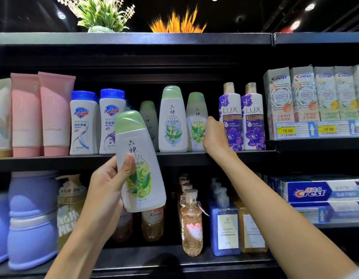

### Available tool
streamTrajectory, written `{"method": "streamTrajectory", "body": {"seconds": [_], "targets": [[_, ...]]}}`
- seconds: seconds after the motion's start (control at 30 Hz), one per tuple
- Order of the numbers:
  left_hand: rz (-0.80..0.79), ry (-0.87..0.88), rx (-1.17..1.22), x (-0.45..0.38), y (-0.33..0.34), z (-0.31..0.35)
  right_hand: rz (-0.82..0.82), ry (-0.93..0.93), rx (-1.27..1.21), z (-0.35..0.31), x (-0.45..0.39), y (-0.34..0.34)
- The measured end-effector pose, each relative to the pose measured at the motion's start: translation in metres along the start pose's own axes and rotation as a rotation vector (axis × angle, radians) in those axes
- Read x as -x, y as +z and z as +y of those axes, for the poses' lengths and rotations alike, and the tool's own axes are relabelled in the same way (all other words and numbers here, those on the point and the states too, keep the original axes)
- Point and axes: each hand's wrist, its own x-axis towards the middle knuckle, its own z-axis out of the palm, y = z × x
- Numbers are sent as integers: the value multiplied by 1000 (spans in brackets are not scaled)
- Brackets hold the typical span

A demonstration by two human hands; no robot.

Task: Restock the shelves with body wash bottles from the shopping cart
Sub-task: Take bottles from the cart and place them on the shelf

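Observation:
My left hand (106,184) grips a white body wash bottle with a green cap (140,164), tilted, in front of the middle shelf (54,161). On that shelf stand three bottles of the same kind: one set back (149,117), a tall one (172,121) and one at the right (195,119). My right hand (214,135) reaches to the right-hand bottle, fingers curled against its side. Whether it grips the bottle is hidden by the back of the hand.
Two blue-capped Safeguard bottles (84,123) and pink tubes (54,115) stand at left, two purple Lux bottles (232,117) at right, Crest boxes (307,93) beyond. The lower shelf holds pump bottles (225,220) and purple containers (31,218). No cart in view.

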Motion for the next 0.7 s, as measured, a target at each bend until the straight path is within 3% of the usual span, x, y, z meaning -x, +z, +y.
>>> {"method": "streamTrajectory", "body": {"seconds": [0.7], "targets": [[28, -5, -8, -6, -3, 1, 22, 18, 19, 1, -4, 8]]}}
